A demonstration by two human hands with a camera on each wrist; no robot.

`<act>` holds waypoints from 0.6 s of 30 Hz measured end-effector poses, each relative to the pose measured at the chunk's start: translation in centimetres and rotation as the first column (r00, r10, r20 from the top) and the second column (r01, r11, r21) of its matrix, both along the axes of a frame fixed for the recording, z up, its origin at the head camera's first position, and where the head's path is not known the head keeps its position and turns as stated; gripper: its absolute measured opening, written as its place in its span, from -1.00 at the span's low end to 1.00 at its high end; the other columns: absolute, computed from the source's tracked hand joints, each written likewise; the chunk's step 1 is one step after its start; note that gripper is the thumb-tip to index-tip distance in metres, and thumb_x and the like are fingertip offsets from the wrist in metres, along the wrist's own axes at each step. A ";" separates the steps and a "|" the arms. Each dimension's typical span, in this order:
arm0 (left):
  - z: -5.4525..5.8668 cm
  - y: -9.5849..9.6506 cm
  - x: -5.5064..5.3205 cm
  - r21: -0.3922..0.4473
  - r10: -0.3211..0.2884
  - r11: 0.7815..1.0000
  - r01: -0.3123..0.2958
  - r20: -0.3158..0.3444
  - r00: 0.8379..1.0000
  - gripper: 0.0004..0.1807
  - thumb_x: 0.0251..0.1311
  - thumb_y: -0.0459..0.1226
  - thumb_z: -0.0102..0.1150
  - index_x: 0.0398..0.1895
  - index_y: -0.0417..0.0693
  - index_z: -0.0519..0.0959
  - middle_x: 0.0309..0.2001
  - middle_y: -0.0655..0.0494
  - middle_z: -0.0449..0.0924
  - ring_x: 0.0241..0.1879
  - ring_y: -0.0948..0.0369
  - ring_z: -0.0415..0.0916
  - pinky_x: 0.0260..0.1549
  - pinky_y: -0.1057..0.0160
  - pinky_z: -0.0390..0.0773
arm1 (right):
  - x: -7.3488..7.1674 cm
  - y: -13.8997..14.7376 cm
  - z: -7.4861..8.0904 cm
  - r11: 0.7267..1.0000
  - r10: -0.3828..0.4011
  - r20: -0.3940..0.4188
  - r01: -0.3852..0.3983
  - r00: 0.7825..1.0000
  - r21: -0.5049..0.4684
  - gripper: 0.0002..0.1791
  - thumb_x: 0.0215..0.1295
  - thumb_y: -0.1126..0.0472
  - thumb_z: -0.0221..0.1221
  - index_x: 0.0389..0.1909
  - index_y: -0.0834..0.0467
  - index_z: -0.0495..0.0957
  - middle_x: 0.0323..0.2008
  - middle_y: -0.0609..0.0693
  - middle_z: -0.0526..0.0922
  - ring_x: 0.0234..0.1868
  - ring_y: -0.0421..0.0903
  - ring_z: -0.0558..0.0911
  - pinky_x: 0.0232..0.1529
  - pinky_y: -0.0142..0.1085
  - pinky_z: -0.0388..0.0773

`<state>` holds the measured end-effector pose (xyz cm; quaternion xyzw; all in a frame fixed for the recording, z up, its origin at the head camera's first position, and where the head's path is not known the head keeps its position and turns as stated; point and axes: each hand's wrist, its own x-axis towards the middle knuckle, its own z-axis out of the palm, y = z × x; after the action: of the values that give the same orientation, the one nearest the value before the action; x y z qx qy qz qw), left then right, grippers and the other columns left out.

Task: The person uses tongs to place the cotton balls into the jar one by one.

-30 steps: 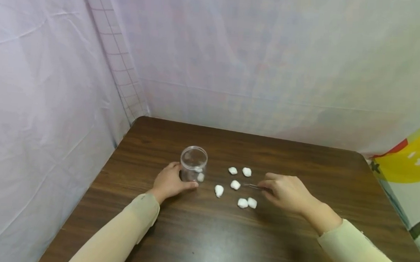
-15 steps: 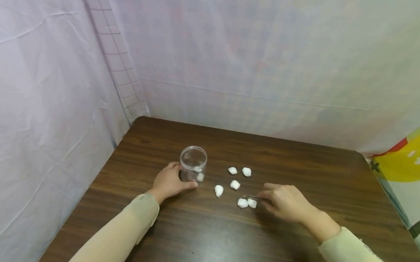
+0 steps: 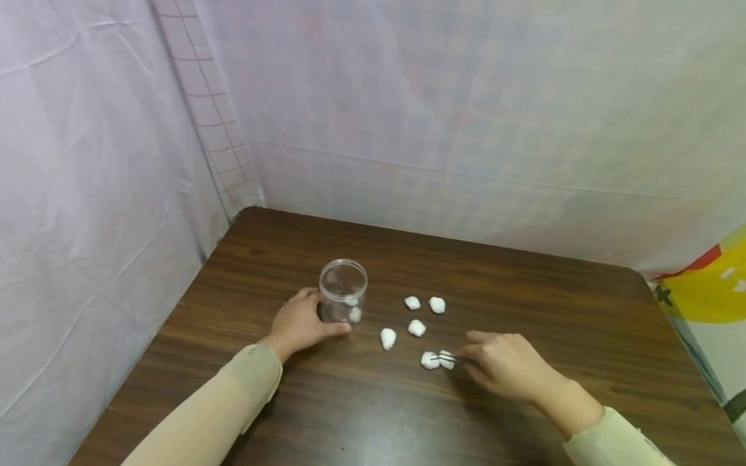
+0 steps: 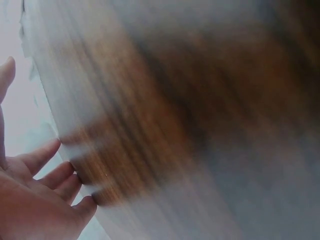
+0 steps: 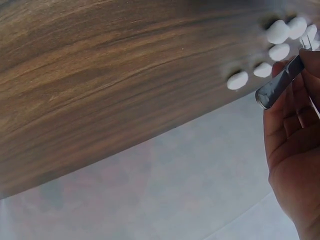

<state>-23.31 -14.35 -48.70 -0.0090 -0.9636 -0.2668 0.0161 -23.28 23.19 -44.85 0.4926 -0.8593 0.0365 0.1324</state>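
My left hand [image 3: 301, 324] holds a clear plastic jar [image 3: 343, 279] at its left side, thumb in front and fingers behind. The jar stands upright without a lid, and a few cotton balls [image 3: 354, 315] lie inside. In the left wrist view, the left hand [image 4: 40, 195] shows its fingers apart; the jar cannot be made out there. My right hand [image 3: 508, 365] pinches metal tweezers [image 5: 280, 86]. Their spread tips lie over two touching cotton balls [image 3: 429, 361], mostly at the right one. Whether they grip it, I cannot tell.
Several loose cotton balls lie between the hands, among them one [image 3: 388, 339] near the jar and one [image 3: 437, 305] farther back. The brown wooden table [image 3: 351, 401] ends at a white curtain [image 3: 454, 125] behind. A yellow patterned surface [image 3: 731, 287] is at the right.
My right hand has moved the tweezers toward me, from beside the middle cotton ball down onto the touching pair. The left hand and the jar have stayed in place.
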 end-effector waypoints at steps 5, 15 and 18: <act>0.0 0.0 0.0 0.001 -0.003 1.000 0.003 0.001 1.000 -0.04 -0.28 0.32 0.29 0.23 0.04 0.39 0.22 -0.05 0.31 0.17 0.00 0.27 0.08 -0.07 0.28 | 0.0 -0.2 -0.4 1.000 0.011 -0.005 -0.011 1.000 0.016 -0.82 -0.09 0.14 0.30 -0.37 0.00 0.65 -0.41 -0.19 0.47 -0.62 -0.27 0.42 -0.68 -0.27 0.43; -0.1 -0.1 0.0 0.004 0.003 1.000 -0.003 0.000 1.000 -0.03 -0.29 0.33 0.28 0.22 0.03 0.40 0.21 -0.02 0.32 0.15 0.01 0.29 0.06 -0.04 0.30 | 0.0 -0.2 -0.8 0.999 0.015 0.000 -0.015 1.000 0.038 -0.80 -0.07 0.13 0.30 -0.34 0.02 0.66 -0.35 -0.12 0.53 -0.58 -0.21 0.50 -0.66 -0.24 0.47; 0.0 -0.1 -0.1 0.004 0.005 1.000 -0.005 0.000 1.000 -0.03 -0.30 0.33 0.29 0.22 0.03 0.40 0.21 -0.02 0.32 0.14 0.01 0.30 0.05 -0.04 0.31 | 0.0 -0.2 -0.9 0.999 0.017 0.001 -0.017 1.000 0.041 -0.80 -0.06 0.13 0.30 -0.33 0.03 0.67 -0.33 -0.11 0.54 -0.56 -0.20 0.52 -0.65 -0.24 0.48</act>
<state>-23.36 -14.40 -48.74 -0.0067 -0.9630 -0.2688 0.0166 -23.29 22.97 -45.74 0.5024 -0.8558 0.0202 0.1219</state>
